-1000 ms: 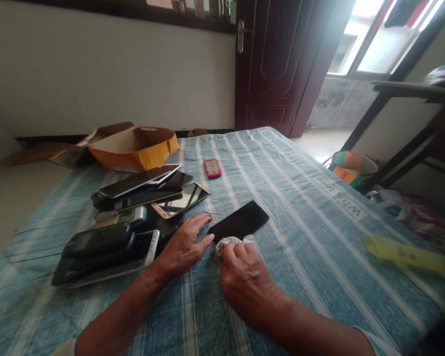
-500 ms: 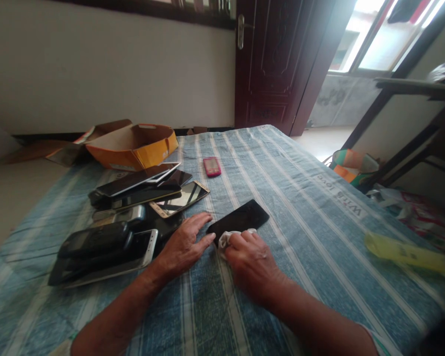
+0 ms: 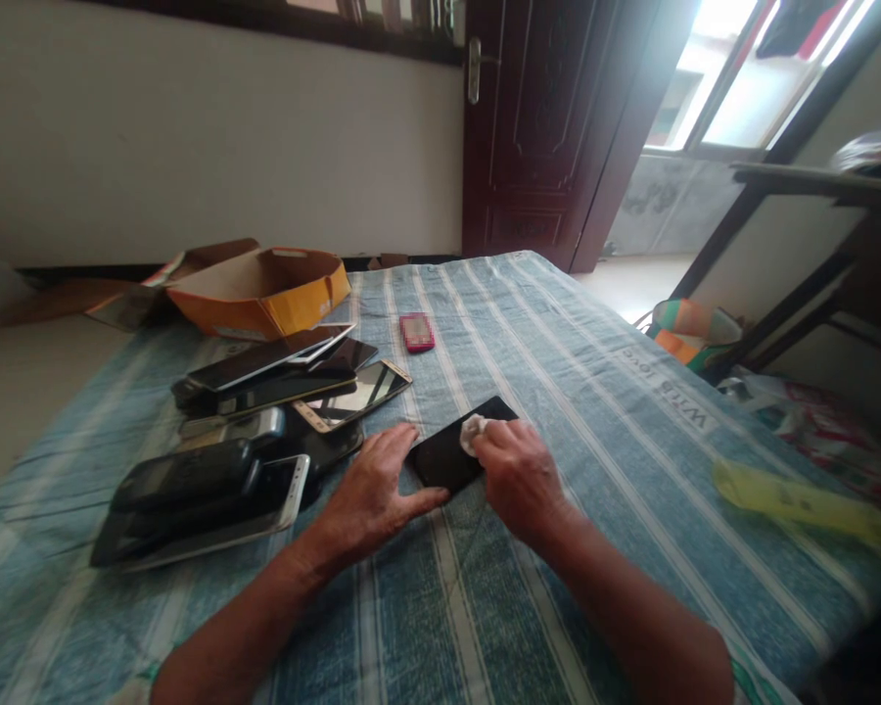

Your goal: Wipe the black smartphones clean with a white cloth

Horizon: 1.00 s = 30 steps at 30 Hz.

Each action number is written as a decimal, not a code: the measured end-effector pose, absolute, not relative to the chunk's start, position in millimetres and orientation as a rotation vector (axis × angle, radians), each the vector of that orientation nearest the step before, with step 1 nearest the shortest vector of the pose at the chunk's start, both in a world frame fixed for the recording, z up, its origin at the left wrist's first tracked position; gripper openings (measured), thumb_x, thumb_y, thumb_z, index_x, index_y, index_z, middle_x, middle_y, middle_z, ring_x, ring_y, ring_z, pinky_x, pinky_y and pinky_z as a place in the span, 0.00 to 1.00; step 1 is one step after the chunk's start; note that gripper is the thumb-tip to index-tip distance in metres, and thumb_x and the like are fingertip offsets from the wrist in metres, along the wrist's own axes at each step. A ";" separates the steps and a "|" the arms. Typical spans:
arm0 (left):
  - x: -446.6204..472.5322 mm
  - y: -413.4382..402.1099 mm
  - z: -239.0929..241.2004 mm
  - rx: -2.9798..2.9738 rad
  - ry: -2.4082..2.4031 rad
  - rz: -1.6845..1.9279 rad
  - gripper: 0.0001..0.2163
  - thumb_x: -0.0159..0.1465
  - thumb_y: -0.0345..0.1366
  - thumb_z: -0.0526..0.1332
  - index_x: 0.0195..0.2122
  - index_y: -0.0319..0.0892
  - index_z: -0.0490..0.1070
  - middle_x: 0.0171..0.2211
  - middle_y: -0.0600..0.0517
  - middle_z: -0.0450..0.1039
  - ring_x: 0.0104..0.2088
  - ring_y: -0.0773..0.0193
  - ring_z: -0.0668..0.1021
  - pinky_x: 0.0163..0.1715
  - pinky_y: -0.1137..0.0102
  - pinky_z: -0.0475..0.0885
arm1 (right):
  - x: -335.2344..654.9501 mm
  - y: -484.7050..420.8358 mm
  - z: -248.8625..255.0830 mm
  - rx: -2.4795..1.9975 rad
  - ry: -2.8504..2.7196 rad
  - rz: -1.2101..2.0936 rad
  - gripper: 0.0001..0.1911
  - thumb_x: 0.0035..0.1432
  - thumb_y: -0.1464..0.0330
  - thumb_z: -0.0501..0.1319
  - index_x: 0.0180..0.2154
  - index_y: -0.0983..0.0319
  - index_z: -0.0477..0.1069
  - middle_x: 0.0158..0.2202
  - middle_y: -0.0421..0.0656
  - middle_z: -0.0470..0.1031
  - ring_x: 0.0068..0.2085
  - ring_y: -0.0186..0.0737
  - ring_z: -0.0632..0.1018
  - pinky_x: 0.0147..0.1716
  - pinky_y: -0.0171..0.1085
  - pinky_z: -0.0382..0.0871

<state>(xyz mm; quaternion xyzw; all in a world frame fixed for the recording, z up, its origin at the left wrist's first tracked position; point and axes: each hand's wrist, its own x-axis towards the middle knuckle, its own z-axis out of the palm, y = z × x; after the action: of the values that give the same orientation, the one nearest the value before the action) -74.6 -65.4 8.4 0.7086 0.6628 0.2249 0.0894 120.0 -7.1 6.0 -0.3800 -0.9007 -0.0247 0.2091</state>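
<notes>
A black smartphone (image 3: 447,453) lies slantwise on the striped cloth, dark face up. My left hand (image 3: 374,480) spans its left end, fingertips at the far corner and thumb along the near edge, holding it in place. A crumpled white wipe (image 3: 473,434) is bunched in my right hand (image 3: 523,477), whose fingers are closed and press it onto the phone's face towards the right end. The palm side of my right hand is hidden.
Left of my hands lies a pile of old phones (image 3: 191,480), including a gold-framed phone (image 3: 352,395). Behind stands an open yellow box (image 3: 294,299). A small pink device (image 3: 417,333) lies farther back, a yellow plastic bag (image 3: 800,499) at right.
My right hand has moved the wipe from the phone's near edge up and right across its face. My left thumb has shifted right along the near edge.
</notes>
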 end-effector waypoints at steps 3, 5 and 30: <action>-73.5 -65.5 3.2 2.131 1.995 0.657 0.32 0.52 0.50 0.66 0.54 0.36 0.67 0.55 0.35 0.70 0.57 0.42 0.71 0.57 0.50 0.66 | 104.5 -21.3 1.7 -0.765 -2.564 -0.068 0.09 0.65 0.72 0.55 0.33 0.63 0.72 0.35 0.45 0.72 0.39 0.44 0.68 0.40 0.43 0.60; -73.4 -65.4 -0.4 2.155 1.999 0.667 0.31 0.53 0.49 0.65 0.54 0.37 0.67 0.55 0.36 0.70 0.57 0.42 0.71 0.57 0.50 0.67 | 99.8 -22.4 -0.5 -0.714 -2.575 -0.085 0.09 0.65 0.71 0.55 0.35 0.63 0.73 0.36 0.46 0.72 0.40 0.45 0.68 0.43 0.44 0.61; -67.9 -66.1 1.4 2.217 2.022 0.543 0.35 0.52 0.51 0.67 0.56 0.32 0.65 0.57 0.32 0.68 0.58 0.41 0.69 0.58 0.49 0.65 | 121.0 -0.3 3.6 -1.193 -2.544 -0.078 0.10 0.62 0.75 0.55 0.38 0.62 0.75 0.40 0.47 0.75 0.44 0.47 0.70 0.43 0.43 0.62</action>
<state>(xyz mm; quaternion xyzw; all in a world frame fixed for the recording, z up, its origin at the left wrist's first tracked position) -67.9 -66.1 1.4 0.7263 0.6624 0.1777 0.0462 121.0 -0.3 3.6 -0.4187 -0.8927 -0.0274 0.1644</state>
